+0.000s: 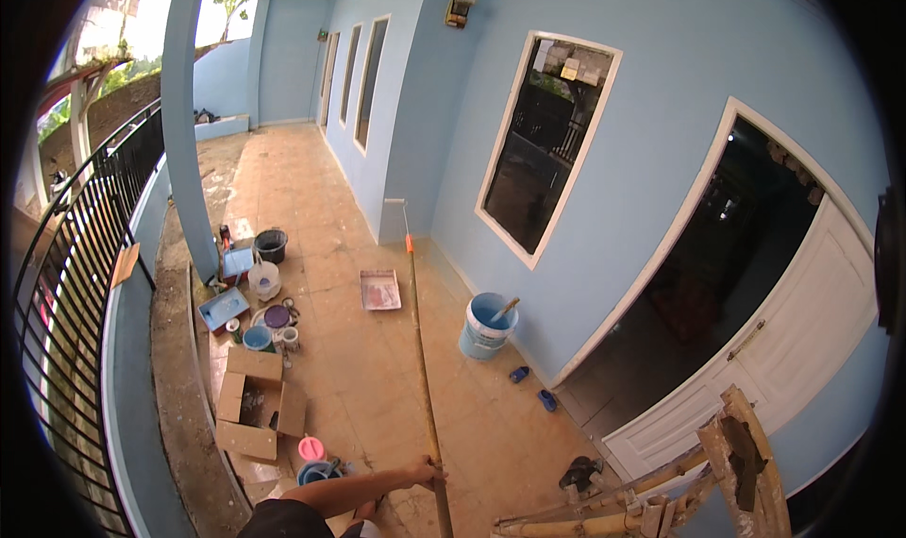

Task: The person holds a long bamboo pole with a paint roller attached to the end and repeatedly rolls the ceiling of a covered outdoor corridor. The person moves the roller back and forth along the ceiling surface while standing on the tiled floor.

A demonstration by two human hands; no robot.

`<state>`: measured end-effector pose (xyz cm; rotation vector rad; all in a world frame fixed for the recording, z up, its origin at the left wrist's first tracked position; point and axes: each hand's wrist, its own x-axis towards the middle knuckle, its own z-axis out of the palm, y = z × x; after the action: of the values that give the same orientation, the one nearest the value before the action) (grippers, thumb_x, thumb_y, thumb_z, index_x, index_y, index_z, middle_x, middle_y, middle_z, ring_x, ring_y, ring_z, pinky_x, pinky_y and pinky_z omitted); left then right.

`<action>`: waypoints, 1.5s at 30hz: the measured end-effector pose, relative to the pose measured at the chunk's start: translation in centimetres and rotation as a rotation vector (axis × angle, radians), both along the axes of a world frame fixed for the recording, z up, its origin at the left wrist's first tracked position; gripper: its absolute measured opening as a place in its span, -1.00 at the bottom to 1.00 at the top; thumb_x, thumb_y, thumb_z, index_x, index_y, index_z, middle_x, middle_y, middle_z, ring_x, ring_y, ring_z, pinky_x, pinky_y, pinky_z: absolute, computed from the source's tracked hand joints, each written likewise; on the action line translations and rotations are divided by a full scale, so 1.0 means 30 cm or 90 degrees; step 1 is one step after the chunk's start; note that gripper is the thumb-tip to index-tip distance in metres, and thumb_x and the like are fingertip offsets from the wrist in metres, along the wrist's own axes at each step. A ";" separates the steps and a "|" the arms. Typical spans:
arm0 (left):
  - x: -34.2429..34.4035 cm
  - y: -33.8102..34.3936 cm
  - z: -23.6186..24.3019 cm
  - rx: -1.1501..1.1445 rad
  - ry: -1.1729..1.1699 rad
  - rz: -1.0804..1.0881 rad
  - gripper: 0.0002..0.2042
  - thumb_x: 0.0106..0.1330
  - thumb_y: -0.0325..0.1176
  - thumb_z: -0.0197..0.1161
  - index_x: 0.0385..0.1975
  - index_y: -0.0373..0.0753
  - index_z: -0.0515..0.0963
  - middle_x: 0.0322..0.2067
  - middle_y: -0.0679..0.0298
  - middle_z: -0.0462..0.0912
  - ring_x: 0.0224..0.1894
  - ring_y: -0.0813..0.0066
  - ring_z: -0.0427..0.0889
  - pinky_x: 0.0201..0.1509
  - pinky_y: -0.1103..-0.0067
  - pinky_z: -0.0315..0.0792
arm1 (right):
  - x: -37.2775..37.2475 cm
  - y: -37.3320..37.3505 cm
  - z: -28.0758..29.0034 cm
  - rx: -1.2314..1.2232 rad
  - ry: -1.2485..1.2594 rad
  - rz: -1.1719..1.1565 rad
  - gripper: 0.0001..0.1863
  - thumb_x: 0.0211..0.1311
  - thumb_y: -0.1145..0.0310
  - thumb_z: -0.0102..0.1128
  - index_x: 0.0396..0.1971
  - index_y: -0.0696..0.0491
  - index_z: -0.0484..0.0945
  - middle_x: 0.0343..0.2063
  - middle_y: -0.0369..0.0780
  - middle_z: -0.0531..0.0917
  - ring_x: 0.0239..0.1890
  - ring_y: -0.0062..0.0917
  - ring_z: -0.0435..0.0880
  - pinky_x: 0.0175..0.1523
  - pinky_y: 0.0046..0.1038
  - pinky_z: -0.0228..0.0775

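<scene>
Grasping a slender, rounded brown pole (422, 368) at lower centre, my left hand (429, 474) wraps it; the white roller (394, 201) (a short cylinder) shows just above centre. My right hand is unseen.

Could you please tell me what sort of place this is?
Most likely the covered porch of a house: a tiled floor runs between a black railing and a light-blue wall with a white-framed window and an open door.
</scene>
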<state>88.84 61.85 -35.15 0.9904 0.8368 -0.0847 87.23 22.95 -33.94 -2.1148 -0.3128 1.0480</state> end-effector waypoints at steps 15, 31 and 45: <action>-0.001 -0.089 -0.317 -0.100 0.071 0.055 -0.67 0.28 -0.45 0.39 -0.10 -0.53 0.46 -0.25 -0.08 0.68 -0.27 0.06 0.78 -0.27 0.21 0.78 | -0.019 -0.092 0.144 -0.201 0.056 -0.017 -0.62 0.28 0.17 0.27 -0.50 0.21 0.50 -0.68 -0.23 0.45 -0.58 -0.46 0.36 -0.45 -0.28 0.23; 0.158 0.491 -0.513 -0.129 0.075 0.124 -0.68 0.29 -0.50 0.32 -0.03 -0.57 0.51 -0.22 -0.09 0.69 -0.24 -0.02 0.77 -0.26 0.20 0.78 | 0.174 0.402 -0.049 -0.359 -0.075 0.154 -0.59 0.11 0.14 0.38 -0.44 0.26 0.62 -0.64 -0.08 0.61 -0.54 -0.26 0.62 -0.37 -0.23 0.43; 0.233 0.511 -0.508 -0.100 0.109 0.135 -0.76 0.28 -0.48 0.34 -0.17 -0.52 0.54 -0.27 -0.04 0.69 -0.29 0.07 0.78 -0.31 0.22 0.77 | 0.269 0.503 0.041 -0.403 -0.035 0.155 -0.63 -0.03 0.18 0.33 -0.55 0.26 0.61 -0.63 0.04 0.65 -0.43 -0.08 0.72 -0.26 -0.16 0.50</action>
<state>95.83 77.18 -50.38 0.7491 1.0713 -0.0533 95.30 38.03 -32.71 -2.7223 -0.2959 1.3621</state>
